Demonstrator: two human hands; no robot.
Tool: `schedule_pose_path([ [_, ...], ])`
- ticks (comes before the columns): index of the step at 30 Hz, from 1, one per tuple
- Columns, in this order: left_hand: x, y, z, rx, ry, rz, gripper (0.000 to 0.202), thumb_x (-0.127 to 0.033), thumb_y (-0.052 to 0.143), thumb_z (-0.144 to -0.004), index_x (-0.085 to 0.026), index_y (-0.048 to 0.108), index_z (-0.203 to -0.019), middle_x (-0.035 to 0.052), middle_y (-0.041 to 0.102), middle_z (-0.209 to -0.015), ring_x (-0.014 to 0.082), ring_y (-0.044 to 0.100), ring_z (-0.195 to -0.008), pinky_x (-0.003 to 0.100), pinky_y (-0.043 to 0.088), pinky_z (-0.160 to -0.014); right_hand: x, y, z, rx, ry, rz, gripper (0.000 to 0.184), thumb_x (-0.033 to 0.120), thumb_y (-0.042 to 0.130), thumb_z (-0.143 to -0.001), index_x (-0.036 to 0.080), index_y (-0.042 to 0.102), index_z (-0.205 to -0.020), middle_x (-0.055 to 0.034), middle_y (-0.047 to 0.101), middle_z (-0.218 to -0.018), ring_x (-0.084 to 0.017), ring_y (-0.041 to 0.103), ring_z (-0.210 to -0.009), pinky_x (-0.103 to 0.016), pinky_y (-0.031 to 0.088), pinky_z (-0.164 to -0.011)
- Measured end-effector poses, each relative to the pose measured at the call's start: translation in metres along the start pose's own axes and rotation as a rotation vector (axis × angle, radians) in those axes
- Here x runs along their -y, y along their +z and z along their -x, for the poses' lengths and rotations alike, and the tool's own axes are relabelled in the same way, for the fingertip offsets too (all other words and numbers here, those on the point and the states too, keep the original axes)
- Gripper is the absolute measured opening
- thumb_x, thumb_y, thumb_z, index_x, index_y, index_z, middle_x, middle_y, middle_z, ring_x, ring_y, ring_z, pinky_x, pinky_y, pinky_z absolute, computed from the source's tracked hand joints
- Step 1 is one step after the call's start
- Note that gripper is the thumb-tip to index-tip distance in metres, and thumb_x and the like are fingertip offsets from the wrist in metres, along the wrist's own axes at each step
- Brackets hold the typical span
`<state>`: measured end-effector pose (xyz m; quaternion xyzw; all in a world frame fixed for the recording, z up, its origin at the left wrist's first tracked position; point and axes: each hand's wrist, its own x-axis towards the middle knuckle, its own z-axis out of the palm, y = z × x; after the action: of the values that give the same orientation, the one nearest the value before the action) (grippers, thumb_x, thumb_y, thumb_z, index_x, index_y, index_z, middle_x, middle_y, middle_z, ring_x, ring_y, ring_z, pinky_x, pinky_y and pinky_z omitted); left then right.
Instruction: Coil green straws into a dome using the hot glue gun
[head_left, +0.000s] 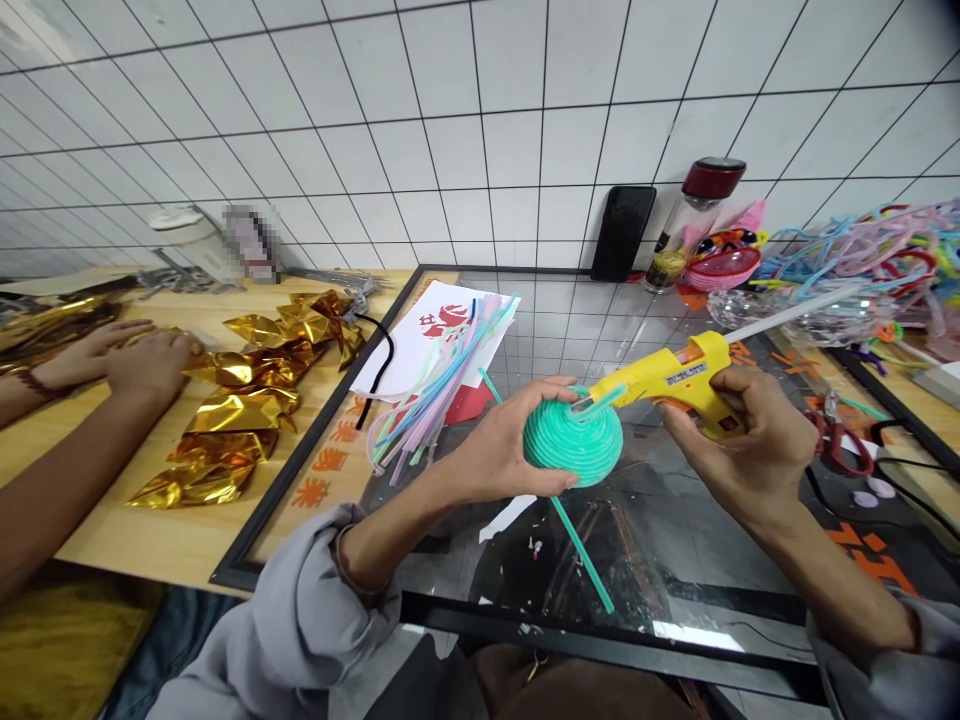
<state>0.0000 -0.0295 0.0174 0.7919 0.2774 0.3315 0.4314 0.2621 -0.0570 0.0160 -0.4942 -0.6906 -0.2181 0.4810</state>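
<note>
Head cam, fwd/down, prob. close-up

The left hand (499,450) cups a green coil (574,440) while the right hand (739,440) presses a yellow glue gun (675,378) to its top, above the glass tabletop (675,560), with straws (442,390) nearby.

A: By the wall, left: a blurred patch (251,243), cannot tell what stands there
B: Noted. The glue gun (675,378): trigger and handle buried in the right grip (739,435), label print too small to read
A: The teal coil (577,445): left flank under the left grip (499,450), underside out of sight
B: A co-worker's arms (67,480) cut by the left edge. The straw heap (885,250) runs off the right edge
A: The scissors (846,448) half behind the right grip; red print on the white sheet (409,360) partly under pastel straws (439,395)
</note>
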Motion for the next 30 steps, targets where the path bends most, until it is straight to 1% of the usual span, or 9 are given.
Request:
schedule_pose_path([
  [3,0.0003,0.0,0.0,-0.001,0.018,0.0,0.075,-0.028,0.089,-0.064,-0.022,0.052,-0.128,0.016,0.047,-0.154,0.0359,0.049,-0.141,0.055,0.036,-0.119,0.0,-0.0005,-0.0006,-0.011,-0.015,0.002,0.025,0.027,0.076,-0.076,0.024,0.056,-0.091,0.0013,0.062,-0.076,-0.015,0.057,-0.055,-0.028,0.046,-0.05],
  [8,0.0003,0.0003,0.0007,-0.002,0.008,0.0,0.075,-0.028,0.089,-0.065,-0.024,0.051,-0.13,0.0151,0.046,-0.155,0.0365,0.049,-0.141,0.058,0.036,-0.118,0.0006,-0.0018,-0.002,-0.035,-0.036,-0.005,0.024,0.025,0.075,-0.076,0.025,0.055,-0.09,0.0005,0.064,-0.077,-0.016,0.059,-0.058,-0.029,0.046,-0.051],
  [12,-0.0002,0.0004,0.0003,-0.004,0.009,0.006,0.076,-0.029,0.088,-0.065,-0.023,0.051,-0.13,0.0155,0.047,-0.154,0.0364,0.049,-0.141,0.057,0.036,-0.119,0.0011,-0.0023,-0.0026,-0.054,-0.067,-0.004,0.023,0.026,0.075,-0.077,0.025,0.056,-0.09,-0.0005,0.065,-0.077,-0.017,0.061,-0.061,-0.029,0.046,-0.051],
  [24,-0.0023,-0.0006,-0.0001,0.005,-0.014,-0.002,0.075,-0.029,0.087,-0.064,-0.021,0.052,-0.129,0.0172,0.046,-0.155,0.0358,0.048,-0.141,0.053,0.036,-0.119,0.0007,-0.0044,-0.003,-0.021,-0.08,0.021,0.024,0.024,0.073,-0.078,0.023,0.054,-0.092,0.0,0.063,-0.077,-0.016,0.061,-0.06,-0.027,0.047,-0.051],
  [30,0.0001,-0.0012,-0.0001,0.018,-0.02,-0.001,0.077,-0.029,0.087,-0.064,-0.021,0.05,-0.131,0.0163,0.047,-0.154,0.0366,0.044,-0.144,0.054,0.034,-0.12,0.0001,-0.0062,-0.0045,-0.005,-0.048,-0.008,0.024,0.027,0.073,-0.078,0.026,0.054,-0.091,0.0005,0.064,-0.075,-0.016,0.06,-0.058,-0.029,0.047,-0.051],
])
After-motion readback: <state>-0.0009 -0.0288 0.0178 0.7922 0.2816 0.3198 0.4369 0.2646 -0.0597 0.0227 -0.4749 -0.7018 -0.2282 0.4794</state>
